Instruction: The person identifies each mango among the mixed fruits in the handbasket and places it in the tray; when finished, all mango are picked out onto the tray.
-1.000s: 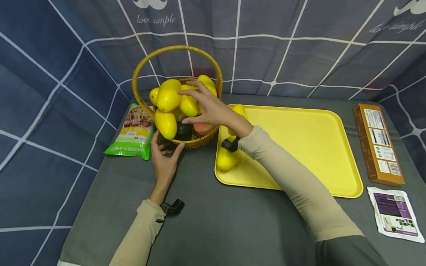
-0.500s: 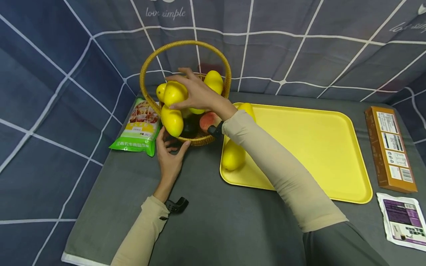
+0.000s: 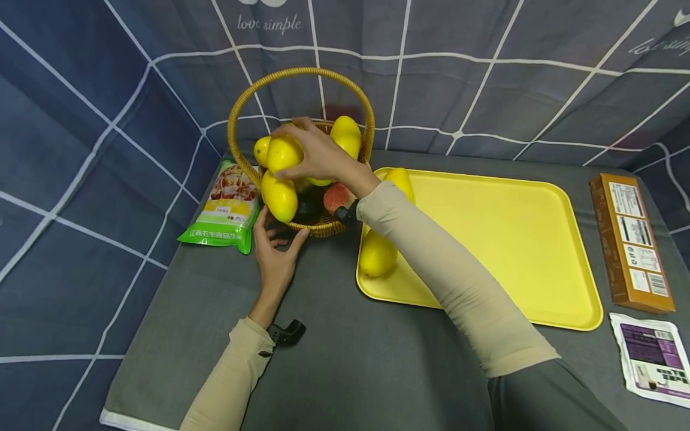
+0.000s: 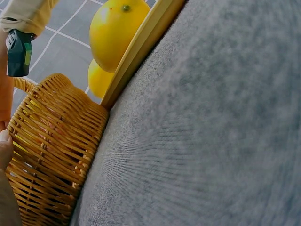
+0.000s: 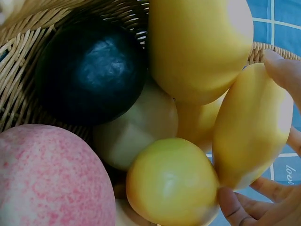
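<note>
In the head view, a wicker basket with a tall handle is heaped with yellow mangoes, a dark green avocado-like fruit and a pink-red peach. My right hand reaches under the handle and grips a mango atop the pile at the left. The right wrist view shows the thumb and fingers around that mango, beside other yellow fruit. At the front left of the basket, my left hand holds its side, thumb near the rim; in the left wrist view, the thumb lies against the weave.
A yellow tray stands right of the basket, with mangoes along its left side. Left of the basket lies a green food packet. A brown box and a white-purple pouch lie at the far right.
My right hand has moved left over the basket from hovering above the fruit and now holds the upper-left mango. The left hand stays at the basket, while the head view has shifted slightly.
</note>
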Action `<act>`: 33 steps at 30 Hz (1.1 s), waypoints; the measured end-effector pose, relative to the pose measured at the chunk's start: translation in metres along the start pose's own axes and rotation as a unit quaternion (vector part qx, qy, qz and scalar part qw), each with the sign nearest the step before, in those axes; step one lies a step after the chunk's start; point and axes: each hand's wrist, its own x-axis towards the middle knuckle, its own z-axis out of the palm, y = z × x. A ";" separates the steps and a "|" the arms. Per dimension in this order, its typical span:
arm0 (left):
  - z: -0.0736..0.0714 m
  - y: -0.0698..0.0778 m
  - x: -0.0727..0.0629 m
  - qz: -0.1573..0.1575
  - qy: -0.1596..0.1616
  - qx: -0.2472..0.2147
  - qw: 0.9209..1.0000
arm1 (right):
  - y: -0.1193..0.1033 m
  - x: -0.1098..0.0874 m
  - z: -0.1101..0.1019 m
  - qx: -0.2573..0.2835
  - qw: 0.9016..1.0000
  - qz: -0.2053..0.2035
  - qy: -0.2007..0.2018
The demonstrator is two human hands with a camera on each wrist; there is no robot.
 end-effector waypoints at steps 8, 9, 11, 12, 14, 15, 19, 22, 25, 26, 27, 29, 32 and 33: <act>0.004 0.003 -0.001 0.001 -0.002 -0.008 1.000 | 0.006 -0.004 0.000 0.012 1.000 -0.009 0.015; 0.004 0.003 -0.002 0.000 -0.002 -0.007 1.000 | 0.006 -0.005 0.000 0.014 1.000 -0.013 0.018; 0.004 0.003 -0.002 -0.001 -0.004 -0.005 1.000 | 0.007 -0.008 -0.001 0.017 0.999 -0.022 0.026; 0.004 0.002 -0.002 0.001 -0.005 -0.006 1.000 | 0.007 -0.009 -0.001 0.021 0.999 -0.029 0.033; 0.004 0.002 -0.002 0.003 -0.005 -0.006 1.000 | 0.007 -0.012 -0.002 0.024 0.998 -0.043 0.046; 0.004 0.002 -0.002 0.005 -0.005 -0.007 1.000 | 0.007 -0.013 -0.002 0.026 0.997 -0.051 0.053; 0.004 0.002 -0.002 0.008 -0.003 -0.004 1.000 | 0.008 -0.020 -0.003 0.019 0.994 -0.076 0.076; 0.003 0.001 -0.002 0.011 -0.002 -0.002 1.000 | 0.008 -0.028 -0.004 0.017 0.992 -0.089 0.091; 0.002 0.000 -0.002 0.014 -0.002 -0.001 1.000 | 0.008 -0.037 -0.007 0.024 0.989 -0.105 0.103; 0.002 0.000 -0.001 0.015 -0.003 -0.002 1.000 | 0.007 -0.040 -0.008 0.027 0.988 -0.109 0.105; 0.002 0.000 -0.001 0.016 -0.003 -0.002 1.000 | 0.007 -0.044 -0.009 0.030 0.987 -0.116 0.108; 0.002 0.000 -0.001 0.015 -0.003 -0.002 1.000 | 0.007 -0.051 -0.011 0.033 0.985 -0.128 0.112; 0.001 0.002 -0.001 0.014 -0.001 -0.006 1.000 | 0.007 -0.061 -0.012 0.031 0.984 -0.135 0.115; 0.001 0.004 -0.001 0.014 -0.001 -0.009 1.000 | 0.007 -0.064 -0.012 0.030 0.984 -0.136 0.115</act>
